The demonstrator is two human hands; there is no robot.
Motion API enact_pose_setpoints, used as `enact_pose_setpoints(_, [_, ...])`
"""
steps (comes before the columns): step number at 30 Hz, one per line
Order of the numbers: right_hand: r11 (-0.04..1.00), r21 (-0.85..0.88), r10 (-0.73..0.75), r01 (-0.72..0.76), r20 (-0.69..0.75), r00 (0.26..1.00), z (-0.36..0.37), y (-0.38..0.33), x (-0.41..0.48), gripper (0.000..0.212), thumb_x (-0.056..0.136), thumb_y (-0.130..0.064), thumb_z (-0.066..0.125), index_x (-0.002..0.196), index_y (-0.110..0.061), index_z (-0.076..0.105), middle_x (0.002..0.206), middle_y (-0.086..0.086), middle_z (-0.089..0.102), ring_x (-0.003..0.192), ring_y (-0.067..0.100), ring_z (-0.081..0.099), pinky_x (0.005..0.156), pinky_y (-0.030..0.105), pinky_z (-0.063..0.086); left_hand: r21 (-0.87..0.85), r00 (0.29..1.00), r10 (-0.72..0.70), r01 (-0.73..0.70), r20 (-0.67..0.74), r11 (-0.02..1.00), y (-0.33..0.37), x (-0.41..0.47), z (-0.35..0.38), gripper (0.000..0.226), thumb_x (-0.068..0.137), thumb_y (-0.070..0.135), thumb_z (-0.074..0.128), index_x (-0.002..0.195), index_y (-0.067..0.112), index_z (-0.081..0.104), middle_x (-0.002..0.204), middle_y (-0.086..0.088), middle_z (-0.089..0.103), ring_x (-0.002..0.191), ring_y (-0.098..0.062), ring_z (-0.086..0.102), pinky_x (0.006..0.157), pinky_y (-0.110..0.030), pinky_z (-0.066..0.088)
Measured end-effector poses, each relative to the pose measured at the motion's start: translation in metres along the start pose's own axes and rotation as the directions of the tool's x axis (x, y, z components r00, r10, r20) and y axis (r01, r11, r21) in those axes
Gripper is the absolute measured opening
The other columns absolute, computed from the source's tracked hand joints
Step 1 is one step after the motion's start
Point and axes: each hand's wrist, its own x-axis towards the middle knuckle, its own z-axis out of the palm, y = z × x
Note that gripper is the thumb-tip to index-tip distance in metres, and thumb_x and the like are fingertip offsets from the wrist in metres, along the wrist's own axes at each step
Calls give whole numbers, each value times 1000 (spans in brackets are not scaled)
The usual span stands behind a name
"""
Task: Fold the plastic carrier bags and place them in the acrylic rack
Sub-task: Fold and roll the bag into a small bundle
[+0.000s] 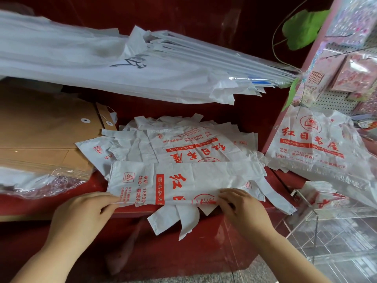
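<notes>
A white plastic carrier bag (183,180) with red print lies folded lengthwise at the front edge of the red shelf (89,190). My left hand (85,209) pinches its near left edge. My right hand (240,207) pinches the near edge further right, by the round red logo. Behind it lies a loose pile of the same bags (183,144). The clear acrylic rack (318,213) stands at the right with folded bags (320,195) in it.
Brown envelopes (44,135) lie at the left on the shelf, with a clear plastic wrap (40,182) in front. Large white bags (102,64) hang overhead. More printed bags (314,144) hang at the right by a pegboard display (334,99).
</notes>
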Motion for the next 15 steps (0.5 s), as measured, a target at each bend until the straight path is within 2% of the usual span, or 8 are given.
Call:
enact_pose_setpoints(2, [999, -37, 7, -5, 52, 999, -5, -2, 5, 36, 91, -35, 48, 87, -7, 71, 97, 2, 70, 95, 18, 61, 75, 34, 51, -16, 995, -82, 83, 53, 996, -10, 0, -3, 30, 44, -4, 88, 59, 18, 74, 68, 3, 72, 55, -20, 68, 47, -31, 52])
enact_pose_setpoints(5, [995, -97, 26, -14, 121, 992, -14, -7, 11, 34, 94, -34, 45, 100, -10, 68, 107, -1, 66, 99, 13, 56, 80, 26, 45, -38, 988, -124, 128, 89, 991, -13, -2, -7, 29, 47, -5, 86, 58, 18, 74, 69, 5, 72, 57, -19, 68, 51, -30, 52])
enact_pose_setpoints(8, [995, -35, 93, -89, 150, 984, -28, -18, 27, 27, 94, -31, 47, 110, -17, 64, 115, -3, 64, 103, 12, 58, 84, 22, 42, -30, 993, -97, 100, 74, 995, -7, 0, -11, 36, 41, -5, 88, 58, 23, 73, 69, 8, 71, 49, -14, 65, 49, -10, 38])
enact_pose_setpoints(10, [999, 15, 36, -39, 152, 988, -32, -27, 45, 28, 93, -25, 49, 119, -19, 59, 126, -5, 57, 115, 11, 51, 94, 21, 36, -54, 991, -113, 117, 76, 992, -4, 2, -12, 38, 43, -6, 87, 61, 25, 73, 72, 10, 71, 49, -14, 65, 54, -4, 29])
enact_pose_setpoints(12, [999, 11, -52, 51, 203, 978, -31, -37, 69, 33, 94, -22, 50, 126, -19, 53, 134, -4, 50, 124, 13, 43, 103, 24, 30, -90, 984, -158, 166, 83, 982, -4, 3, -13, 36, 48, -8, 85, 63, 23, 74, 75, 8, 72, 53, -17, 66, 55, -7, 29])
enact_pose_setpoints(15, [997, -16, -59, 69, 366, 929, -19, -49, 102, 41, 93, -22, 51, 133, -20, 44, 140, 0, 44, 126, 18, 42, 108, 34, 31, -136, 961, -254, 267, 107, 954, -1, 5, -10, 29, 59, -10, 77, 70, 17, 76, 85, 3, 73, 65, -24, 68, 55, -20, 38])
